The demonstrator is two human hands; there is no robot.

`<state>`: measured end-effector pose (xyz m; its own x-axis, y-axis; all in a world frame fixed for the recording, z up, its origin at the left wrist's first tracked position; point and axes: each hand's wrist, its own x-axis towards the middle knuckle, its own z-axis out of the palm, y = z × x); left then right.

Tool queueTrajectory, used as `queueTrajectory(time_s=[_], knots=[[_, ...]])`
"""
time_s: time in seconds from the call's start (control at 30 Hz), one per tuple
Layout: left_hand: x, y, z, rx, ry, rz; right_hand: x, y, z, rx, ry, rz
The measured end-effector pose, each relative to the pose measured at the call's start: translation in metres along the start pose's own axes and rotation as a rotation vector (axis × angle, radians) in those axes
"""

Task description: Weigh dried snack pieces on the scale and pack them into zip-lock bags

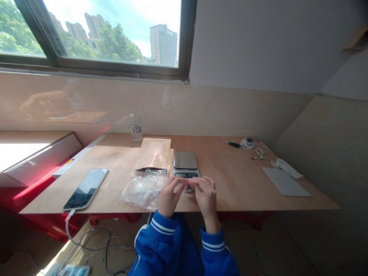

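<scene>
My left hand (pixel 169 196) and my right hand (pixel 206 195) meet at the near edge of the wooden table (pixel 235 180), fingertips pinched together on a small object (pixel 189 187) too small to make out. Both sleeves are blue with white stripes. Just behind my fingers stands a small digital scale (pixel 185 163) with a steel platform. To the left of my left hand lies a pile of clear plastic bags (pixel 145 186), and behind that a brown paper pouch (pixel 153 153).
A phone (pixel 86 188) on a white cable lies at the table's left. A clear pump bottle (pixel 135 128) stands by the wall. At the far right are a green-handled screwdriver (pixel 230 143), a white round device (pixel 247 142), a white cloth (pixel 286 168) and a grey sheet (pixel 285 181).
</scene>
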<state>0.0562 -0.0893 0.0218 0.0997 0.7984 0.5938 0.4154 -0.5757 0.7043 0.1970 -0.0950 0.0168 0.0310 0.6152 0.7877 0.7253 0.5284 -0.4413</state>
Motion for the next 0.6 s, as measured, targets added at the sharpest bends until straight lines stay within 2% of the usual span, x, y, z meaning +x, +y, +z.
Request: queueTrajectory(time_s=[0.27,0.43,0.6], knots=[[-0.001,-0.002,-0.003,-0.018,0.059,-0.079,0.007,-0.008,-0.007,0.068,-0.084,0.058],[-0.001,0.002,-0.002,-0.006,0.034,-0.024,0.006,-0.010,-0.005,0.021,-0.018,0.056],[-0.002,0.005,0.001,0.028,0.061,0.021,0.003,-0.012,0.002,-0.012,0.064,0.035]])
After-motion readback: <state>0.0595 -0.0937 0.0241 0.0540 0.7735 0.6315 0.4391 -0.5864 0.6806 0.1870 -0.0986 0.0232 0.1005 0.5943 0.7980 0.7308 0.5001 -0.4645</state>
